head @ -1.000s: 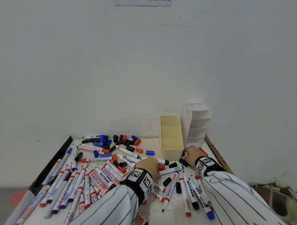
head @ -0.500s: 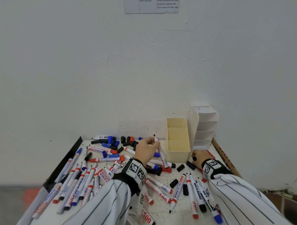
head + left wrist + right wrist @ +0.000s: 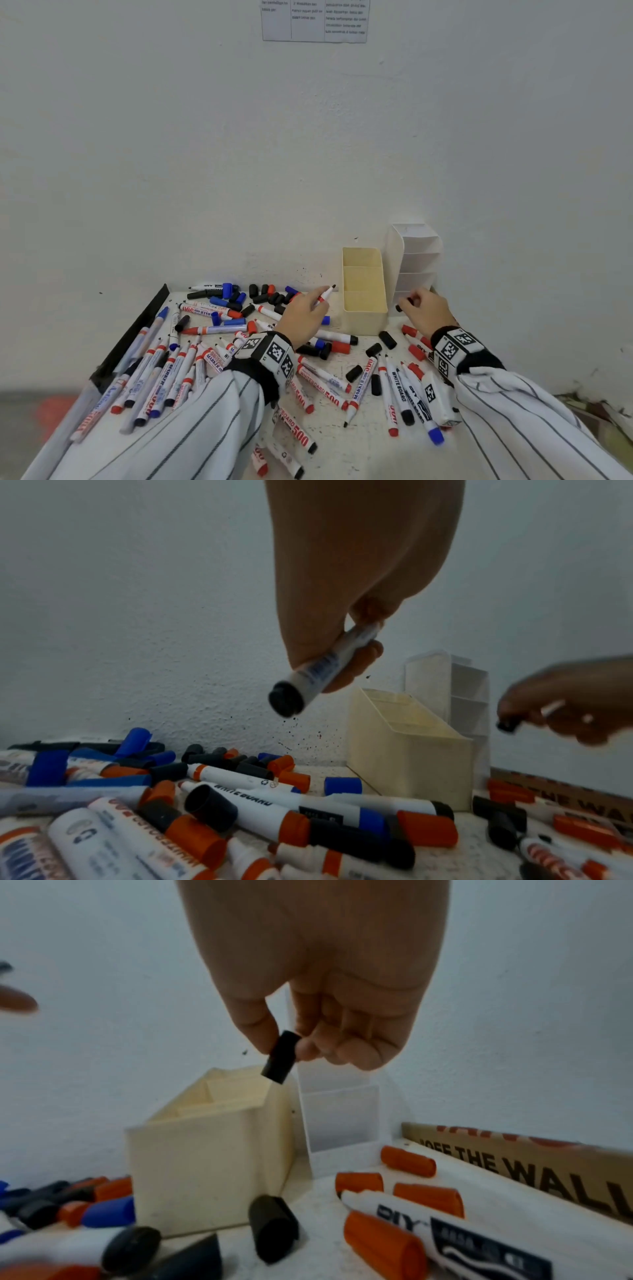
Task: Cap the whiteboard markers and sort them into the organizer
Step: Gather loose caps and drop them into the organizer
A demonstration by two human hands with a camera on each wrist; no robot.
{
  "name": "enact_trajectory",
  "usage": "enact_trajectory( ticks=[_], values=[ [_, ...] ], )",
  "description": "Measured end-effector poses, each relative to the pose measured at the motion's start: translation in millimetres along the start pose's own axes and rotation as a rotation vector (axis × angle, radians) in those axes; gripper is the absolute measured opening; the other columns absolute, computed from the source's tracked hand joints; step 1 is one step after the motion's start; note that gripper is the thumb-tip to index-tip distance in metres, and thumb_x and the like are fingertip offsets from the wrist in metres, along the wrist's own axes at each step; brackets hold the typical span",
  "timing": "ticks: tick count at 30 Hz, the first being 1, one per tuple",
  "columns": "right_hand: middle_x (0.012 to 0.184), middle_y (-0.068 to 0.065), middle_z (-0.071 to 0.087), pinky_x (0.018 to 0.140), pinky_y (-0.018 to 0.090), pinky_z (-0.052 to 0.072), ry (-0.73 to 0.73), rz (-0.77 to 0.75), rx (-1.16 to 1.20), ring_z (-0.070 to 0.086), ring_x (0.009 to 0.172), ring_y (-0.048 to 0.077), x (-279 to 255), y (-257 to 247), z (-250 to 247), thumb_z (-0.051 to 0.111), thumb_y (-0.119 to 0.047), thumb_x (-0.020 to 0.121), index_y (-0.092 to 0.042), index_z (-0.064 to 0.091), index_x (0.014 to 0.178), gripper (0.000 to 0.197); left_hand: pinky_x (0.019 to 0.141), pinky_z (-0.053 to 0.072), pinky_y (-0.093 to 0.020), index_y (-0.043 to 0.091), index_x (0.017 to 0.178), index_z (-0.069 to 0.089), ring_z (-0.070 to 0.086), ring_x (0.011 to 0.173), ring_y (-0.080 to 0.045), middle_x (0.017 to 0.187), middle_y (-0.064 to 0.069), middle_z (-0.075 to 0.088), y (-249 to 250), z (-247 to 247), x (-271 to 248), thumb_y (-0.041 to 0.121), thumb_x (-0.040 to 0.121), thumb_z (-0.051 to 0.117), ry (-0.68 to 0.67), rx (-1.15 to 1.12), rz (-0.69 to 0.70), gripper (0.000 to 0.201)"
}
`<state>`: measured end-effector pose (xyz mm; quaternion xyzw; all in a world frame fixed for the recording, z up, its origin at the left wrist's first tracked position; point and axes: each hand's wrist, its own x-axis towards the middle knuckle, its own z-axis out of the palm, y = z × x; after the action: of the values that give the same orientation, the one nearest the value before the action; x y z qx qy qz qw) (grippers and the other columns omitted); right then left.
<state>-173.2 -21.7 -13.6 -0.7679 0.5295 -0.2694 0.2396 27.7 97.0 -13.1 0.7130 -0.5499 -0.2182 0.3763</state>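
Observation:
My left hand (image 3: 317, 301) grips an uncapped whiteboard marker (image 3: 325, 295) above the table, its dark tip pointing up and right toward the cream organizer (image 3: 364, 320). In the left wrist view the marker (image 3: 325, 669) shows its black rear end toward the camera. My right hand (image 3: 409, 301) pinches a black cap (image 3: 281, 1057) between thumb and forefinger, in the air in front of the white organizer (image 3: 416, 260). The two hands are apart, with the cream organizer between them. The compartments I can see in both organizers hold nothing.
Several uncapped markers (image 3: 359, 387) and loose red, blue and black caps (image 3: 387, 339) litter the white table (image 3: 363, 445). A black rail (image 3: 137, 335) borders the left edge, and a printed cardboard strip (image 3: 531, 1161) the right. The wall stands directly behind the organizers.
My left hand lifted a marker off the table and tilted its tip toward the cream organizer. My right hand rose from the table with a black cap.

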Motion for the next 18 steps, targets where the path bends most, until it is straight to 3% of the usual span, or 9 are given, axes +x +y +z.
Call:
enact_trajectory(
  ticks=[3, 6, 9, 13, 15, 18],
  values=[
    [0.080, -0.008, 0.053, 0.061, 0.010, 0.033, -0.074, -0.115, 0.150, 0.049, 0.077, 0.008, -18, -14, -3, 0.058, -0.016, 0.088, -0.015, 0.057, 0.095, 0.007, 0.095, 0.038, -0.025, 0.020, 0.142, 0.036, 0.051, 0.112, -0.023, 0.125, -0.012, 0.053, 1, 6, -13, 0.010, 0.093, 0.048, -0.136, 0.175, 0.012, 0.051],
    [0.093, -0.002, 0.059, 0.067, 0.012, 0.036, -0.152, -0.215, 0.199, 0.047, 0.071, -0.001, -31, -21, 1, 0.060, -0.011, 0.086, -0.014, 0.060, 0.104, 0.018, 0.086, 0.046, -0.022, 0.016, 0.127, 0.051, 0.056, 0.100, -0.016, 0.117, -0.003, 0.057, 0, 13, -25, 0.012, 0.088, 0.060, -0.130, 0.075, -0.026, 0.040],
    [0.095, -0.005, 0.059, 0.063, 0.006, 0.035, -0.203, -0.269, 0.169, 0.046, 0.066, -0.003, -44, -27, 4, 0.060, -0.011, 0.087, -0.016, 0.060, 0.106, 0.020, 0.079, 0.053, -0.030, 0.017, 0.107, 0.057, 0.060, 0.088, -0.014, 0.098, 0.004, 0.059, 1, 17, -36, 0.017, 0.085, 0.065, -0.089, 0.003, -0.019, 0.024],
    [0.100, -0.006, 0.060, 0.057, 0.014, 0.041, -0.286, -0.273, 0.184, 0.044, 0.057, 0.010, -55, -29, 4, 0.059, -0.009, 0.087, -0.024, 0.056, 0.099, 0.019, 0.060, 0.043, -0.016, 0.016, 0.107, 0.059, 0.053, 0.069, -0.005, 0.092, 0.004, 0.059, 2, 16, -47, 0.017, 0.090, 0.058, -0.087, -0.007, -0.010, 0.017],
    [0.099, -0.007, 0.059, 0.057, 0.012, 0.037, -0.327, -0.272, 0.153, 0.046, 0.055, 0.002, -58, -31, 5, 0.059, -0.010, 0.087, -0.023, 0.057, 0.101, 0.019, 0.062, 0.044, -0.017, 0.017, 0.109, 0.060, 0.052, 0.068, -0.005, 0.092, 0.001, 0.060, 3, 14, -51, 0.022, 0.093, 0.054, -0.098, 0.001, 0.008, 0.018],
    [0.083, -0.009, 0.057, 0.062, 0.013, 0.037, -0.343, -0.256, 0.126, 0.049, 0.061, -0.004, -61, -38, 9, 0.053, -0.019, 0.092, -0.016, 0.059, 0.104, 0.014, 0.073, 0.042, -0.019, 0.019, 0.112, 0.060, 0.055, 0.083, -0.008, 0.100, 0.002, 0.062, 6, 9, -58, 0.027, 0.091, 0.056, -0.124, 0.027, 0.049, 0.023]
  ],
)
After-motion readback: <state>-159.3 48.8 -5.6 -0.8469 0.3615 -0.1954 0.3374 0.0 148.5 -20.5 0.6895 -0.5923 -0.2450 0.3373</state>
